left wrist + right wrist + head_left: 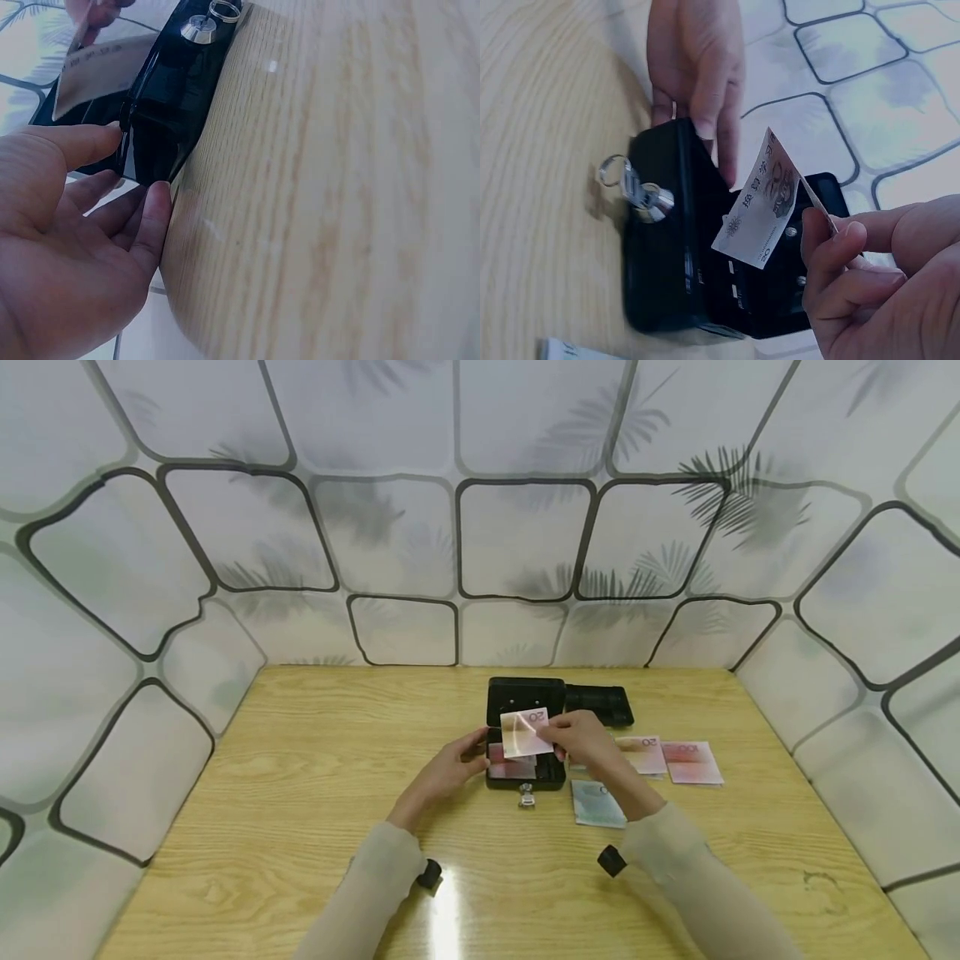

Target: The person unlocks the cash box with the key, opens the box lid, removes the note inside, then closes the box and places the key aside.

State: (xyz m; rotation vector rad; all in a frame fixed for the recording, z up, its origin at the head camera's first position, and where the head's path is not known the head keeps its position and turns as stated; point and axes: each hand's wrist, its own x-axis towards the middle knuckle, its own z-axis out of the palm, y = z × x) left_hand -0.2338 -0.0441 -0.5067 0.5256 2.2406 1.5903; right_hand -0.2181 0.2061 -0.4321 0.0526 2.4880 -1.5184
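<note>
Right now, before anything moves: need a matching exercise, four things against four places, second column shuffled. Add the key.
Things
1. pinkish paper 20 note over the black rectangular box
2. silver metal key
3. blue-green paper note
4. black rectangular tray

Places
A. right of the box's raised black lid
B. on the yellowish wood-grain table, nearer the person than the other notes
C. pinched in the right hand
D. at the silver metal lock on the box's front

Pairs: 1-C, 2-D, 3-B, 4-A

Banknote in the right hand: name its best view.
Right wrist view: the 20 banknote is large, its number legible. The head view shows it small, with glare; the left wrist view, blurred and partly hidden.
</note>
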